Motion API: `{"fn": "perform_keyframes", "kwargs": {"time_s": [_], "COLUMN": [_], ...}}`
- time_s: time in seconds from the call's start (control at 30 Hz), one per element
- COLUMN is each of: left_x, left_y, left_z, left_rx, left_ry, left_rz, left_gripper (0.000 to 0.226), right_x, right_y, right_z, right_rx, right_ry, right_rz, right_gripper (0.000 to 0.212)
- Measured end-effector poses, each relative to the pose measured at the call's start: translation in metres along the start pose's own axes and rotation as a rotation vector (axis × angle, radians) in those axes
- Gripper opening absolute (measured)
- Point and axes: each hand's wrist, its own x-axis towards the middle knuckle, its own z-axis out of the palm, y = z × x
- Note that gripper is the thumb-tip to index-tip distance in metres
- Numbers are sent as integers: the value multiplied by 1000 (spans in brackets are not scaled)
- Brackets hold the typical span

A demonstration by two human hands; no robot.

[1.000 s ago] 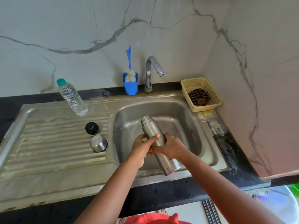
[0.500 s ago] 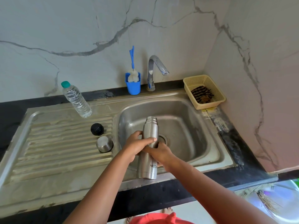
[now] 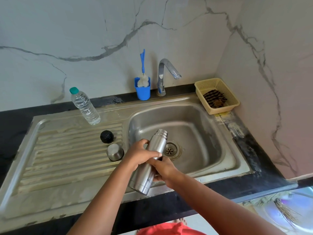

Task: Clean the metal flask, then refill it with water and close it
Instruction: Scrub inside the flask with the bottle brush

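I hold the open metal flask (image 3: 156,146) over the front left of the sink basin (image 3: 194,119), its mouth tilted up and to the right. My left hand (image 3: 140,155) grips its middle from the left. From the right, my right hand (image 3: 165,168) wraps the lower body. The flask's black stopper (image 3: 106,136) and steel cap (image 3: 114,152) sit on the ribbed drainboard (image 3: 64,150). A clear water bottle (image 3: 84,106) with a green lid stands at the drainboard's back.
A blue cup with a bottle brush (image 3: 142,85) stands beside the tap (image 3: 165,73), whose spout carries no water. A beige basket (image 3: 217,95) with a striped cloth sits at the back right corner. Black counter edges the sink.
The flask swung from leaning left at the mouth, through upright, to leaning right. Both hands kept their grip and shifted a little lower along it.
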Motion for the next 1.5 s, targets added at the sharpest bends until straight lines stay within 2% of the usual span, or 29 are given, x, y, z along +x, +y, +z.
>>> {"fn": "perform_keyframes", "kwargs": {"time_s": [0.13,0.3,0.53,0.87,0.97,1.07,1.13,1.23,1.33,1.5], "left_x": [0,0,3,0,0,-3,-5,-8,-7,-4], "left_y": [-3,-7,-17,-14,-12,-7,-3,1,2,4], "left_z": [-8,-21,-30,-30,-32,-35,-37,-39,-39,-35], "left_rx": [30,-64,-190,-245,-244,-230,-244,-270,-339,-449], "left_ry": [-1,-28,-56,-72,-85,-81,-78,-62,-64,-61], "left_rz": [10,21,16,13,17,37,24,-8,-12,-13], "left_gripper": [75,54,43,36,30,21,24,36,36,35], "right_x": [-4,-5,-6,-12,-15,-17,-18,-18,-18,-17], "right_y": [1,-4,-7,-10,-12,-16,-19,-24,-28,-34], "right_z": [4,12,17,20,19,16,13,10,3,-7], "right_rx": [63,143,208,239,246,270,286,285,310,348], "right_ry": [-17,-25,-36,-38,-34,-36,-41,-51,-42,-31], "right_rz": [-1,22,29,45,48,49,58,79,81,77], "right_gripper": [39,50,57,57,60,54,55,67,75,73]}}
